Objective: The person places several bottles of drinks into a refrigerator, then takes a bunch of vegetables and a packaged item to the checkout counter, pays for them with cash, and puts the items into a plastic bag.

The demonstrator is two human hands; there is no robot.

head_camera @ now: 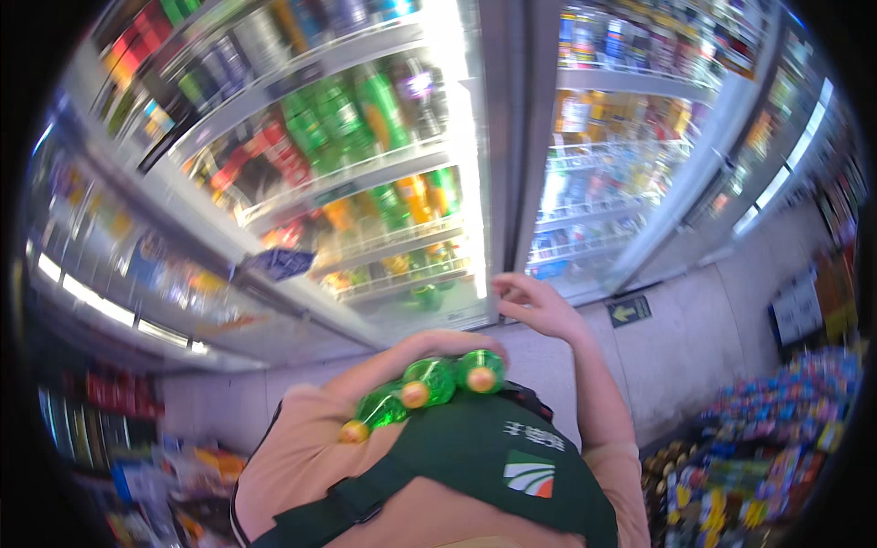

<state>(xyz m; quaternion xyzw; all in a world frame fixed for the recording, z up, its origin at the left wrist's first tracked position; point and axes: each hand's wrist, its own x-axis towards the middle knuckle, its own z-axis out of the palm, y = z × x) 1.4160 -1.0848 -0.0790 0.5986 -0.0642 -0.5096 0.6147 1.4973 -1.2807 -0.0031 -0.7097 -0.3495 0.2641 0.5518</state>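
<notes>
Three green plastic bottles (430, 380) with orange caps are held against my chest, over the dark green apron (473, 438). My left arm wraps around their far side, and my left hand (479, 342) curls about the rightmost bottle; its fingers are mostly hidden. In front of me, my right hand (538, 306) is raised near the lower end of the fridge's door post (514, 205). Its fingers are bent and apart from the thumb, with nothing visible between them. Whether the fingertips touch the post I cannot tell.
A lit drinks fridge (356, 171) with shelves of bottles and cans stands ahead, and further glass-fronted fridges (616, 157) flank it. A floor sign with an arrow (629, 312) lies on the tiles. Stacked packaged goods (774, 411) are at the right, bagged goods (171, 486) at lower left.
</notes>
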